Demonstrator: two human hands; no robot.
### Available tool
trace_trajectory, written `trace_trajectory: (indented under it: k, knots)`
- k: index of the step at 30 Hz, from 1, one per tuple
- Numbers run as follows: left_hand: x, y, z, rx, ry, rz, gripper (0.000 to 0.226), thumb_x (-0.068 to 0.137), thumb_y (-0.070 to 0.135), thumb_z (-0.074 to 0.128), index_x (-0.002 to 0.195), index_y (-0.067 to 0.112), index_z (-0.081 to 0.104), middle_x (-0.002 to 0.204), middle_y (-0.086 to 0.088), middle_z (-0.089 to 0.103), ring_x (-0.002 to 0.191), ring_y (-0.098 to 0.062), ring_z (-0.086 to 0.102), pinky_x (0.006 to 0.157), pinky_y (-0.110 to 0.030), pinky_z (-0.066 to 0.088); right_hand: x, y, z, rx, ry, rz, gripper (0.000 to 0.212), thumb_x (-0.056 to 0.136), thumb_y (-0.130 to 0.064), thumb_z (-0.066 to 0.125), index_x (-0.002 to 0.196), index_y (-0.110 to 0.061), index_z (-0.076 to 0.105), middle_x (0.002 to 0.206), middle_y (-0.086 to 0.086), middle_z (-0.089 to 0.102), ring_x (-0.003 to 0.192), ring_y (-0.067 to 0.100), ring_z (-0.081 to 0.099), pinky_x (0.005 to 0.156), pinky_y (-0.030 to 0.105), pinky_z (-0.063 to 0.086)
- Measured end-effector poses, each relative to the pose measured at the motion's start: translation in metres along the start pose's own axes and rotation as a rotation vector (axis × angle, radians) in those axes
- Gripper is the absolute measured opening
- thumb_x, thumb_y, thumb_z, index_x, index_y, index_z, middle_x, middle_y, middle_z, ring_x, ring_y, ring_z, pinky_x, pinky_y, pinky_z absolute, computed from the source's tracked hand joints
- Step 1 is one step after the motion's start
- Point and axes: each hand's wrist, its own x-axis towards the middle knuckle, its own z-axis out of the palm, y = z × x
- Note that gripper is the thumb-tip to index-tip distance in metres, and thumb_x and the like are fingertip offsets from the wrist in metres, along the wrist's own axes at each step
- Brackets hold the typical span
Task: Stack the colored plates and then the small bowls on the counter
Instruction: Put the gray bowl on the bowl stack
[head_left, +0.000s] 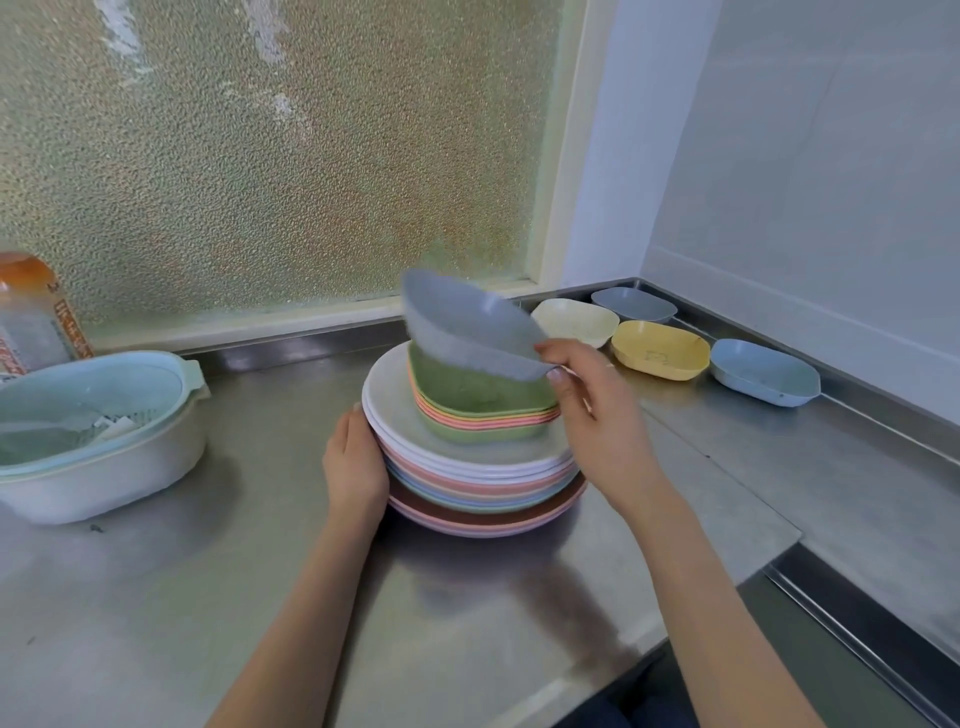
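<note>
A stack of colored plates (483, 480) stands in the middle of the steel counter, white ones on top, pink, blue and brown below. On it sits a nest of small bowls (483, 410), green with pink and orange rims showing. My right hand (597, 415) pinches the rim of a grey-blue bowl (467, 325), tilted and blurred just above the nest. My left hand (356, 462) rests flat against the left edge of the plate stack. Loose small bowls lie at the back right: cream (571, 322), grey (634, 304), yellow (660, 351) and light blue (763, 371).
A pale blue strainer basin (104, 452) sits at the left on the steel counter (208, 597), with an orange-capped bottle (31, 312) behind it. A frosted window runs along the back. A raised ledge borders the right side, and the counter's front edge steps down at lower right.
</note>
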Motion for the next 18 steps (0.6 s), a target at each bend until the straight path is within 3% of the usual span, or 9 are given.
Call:
trace_trajectory:
  k: [2,4,10,13,18]
  knots:
    - [0.001,-0.002,0.0,0.01,-0.003,-0.005,0.031,0.099,0.01,0.028,0.084,0.006,0.055,0.074,0.006,0.05,0.085,-0.019,0.045,0.061,-0.02,0.027,-0.002,-0.001,0.001,-0.07,-0.046,-0.021,0.021,0.093,-0.002,0.043,0.102,-0.009,0.061,0.112,0.003,0.062,0.099,-0.002,0.047,0.087,0.002,0.032]
    - [0.002,-0.003,0.0,0.006,-0.003,-0.014,0.031,0.098,0.01,0.028,0.085,0.006,0.056,0.075,0.006,0.051,0.084,-0.019,0.046,0.059,-0.02,0.028,-0.005,-0.002,0.0,-0.097,-0.07,-0.032,0.021,0.093,0.001,0.043,0.099,-0.009,0.06,0.114,0.004,0.062,0.1,0.0,0.047,0.086,0.0,0.03]
    - [0.001,-0.001,0.001,0.01,0.0,-0.039,0.032,0.099,0.013,0.028,0.085,0.006,0.056,0.083,-0.003,0.056,0.085,-0.019,0.046,0.065,-0.021,0.029,-0.008,-0.002,-0.003,-0.275,0.026,0.003,0.032,0.085,-0.002,0.034,0.104,-0.011,0.058,0.123,0.004,0.055,0.107,0.018,0.051,0.082,0.022,0.039]
    - [0.001,-0.001,0.001,0.001,-0.001,-0.054,0.032,0.098,0.013,0.029,0.085,0.005,0.057,0.092,-0.009,0.057,0.085,-0.019,0.045,0.074,-0.026,0.031,-0.01,0.0,-0.005,-0.293,0.031,0.007,0.037,0.084,-0.009,0.029,0.104,-0.01,0.06,0.126,0.006,0.055,0.109,0.02,0.051,0.084,0.024,0.04]
    - [0.001,0.0,0.0,-0.006,-0.001,-0.055,0.031,0.098,0.013,0.029,0.085,0.005,0.056,0.092,-0.008,0.057,0.085,-0.019,0.045,0.075,-0.027,0.032,-0.014,0.002,-0.005,-0.161,-0.005,0.068,0.032,0.093,0.0,0.038,0.11,-0.018,0.058,0.134,0.001,0.053,0.117,0.015,0.051,0.093,0.022,0.042]
